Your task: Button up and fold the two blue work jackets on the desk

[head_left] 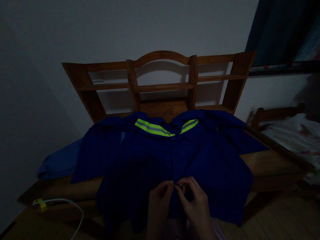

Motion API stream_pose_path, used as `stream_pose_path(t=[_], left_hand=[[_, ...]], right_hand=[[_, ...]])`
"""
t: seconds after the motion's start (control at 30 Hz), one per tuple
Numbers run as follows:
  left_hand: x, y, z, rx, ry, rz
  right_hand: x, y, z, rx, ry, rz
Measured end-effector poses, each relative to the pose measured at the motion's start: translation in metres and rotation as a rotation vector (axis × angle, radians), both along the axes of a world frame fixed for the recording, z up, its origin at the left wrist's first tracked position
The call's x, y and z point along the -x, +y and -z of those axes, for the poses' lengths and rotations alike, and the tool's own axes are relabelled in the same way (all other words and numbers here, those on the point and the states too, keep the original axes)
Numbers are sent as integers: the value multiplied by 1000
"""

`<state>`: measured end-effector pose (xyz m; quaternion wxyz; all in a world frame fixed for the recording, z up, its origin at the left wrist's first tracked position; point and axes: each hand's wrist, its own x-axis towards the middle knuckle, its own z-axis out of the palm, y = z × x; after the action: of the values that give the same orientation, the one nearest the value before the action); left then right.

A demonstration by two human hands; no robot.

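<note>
A dark blue work jacket (204, 157) with yellow-green and grey reflective strips lies spread over the desk, its lower part hanging past the front edge. My left hand (161, 199) pinches the jacket's front edge near the middle seam. Close beside it, my right hand (194, 197) also pinches the cloth, thumb and fingertips together. The fingertips of both hands almost meet at the front opening. Any button or fastener between them is too small and dark to make out.
The wooden desk (264, 164) has a shelf rack (163, 87) at the back against the wall. Folded blue cloth (62, 160) lies at the left. A white cable (79, 212) with a yellow tag loops at the front left. At right stands a chair (277, 112) near pale plastic or cloth (309, 137).
</note>
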<state>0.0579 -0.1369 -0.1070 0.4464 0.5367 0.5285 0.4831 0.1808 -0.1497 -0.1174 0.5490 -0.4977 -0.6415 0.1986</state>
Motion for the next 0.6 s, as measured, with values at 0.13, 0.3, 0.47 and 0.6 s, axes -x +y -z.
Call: stream_pose_path(t=[0.13,0.3,0.47,0.6], left_hand=[[-2,-1,-1,-37,-2,4],[-6,-5,-4,-62,49,20],[-6,-5,-2,-76,48,64],[-5,-3,0,-80,5,78]], right_hand=[[2,-3,-2,37,35,25],[-1,-1,-1,54,94,44],[-6,3,4,150,190,31],[-7,5,8,191,261,11]])
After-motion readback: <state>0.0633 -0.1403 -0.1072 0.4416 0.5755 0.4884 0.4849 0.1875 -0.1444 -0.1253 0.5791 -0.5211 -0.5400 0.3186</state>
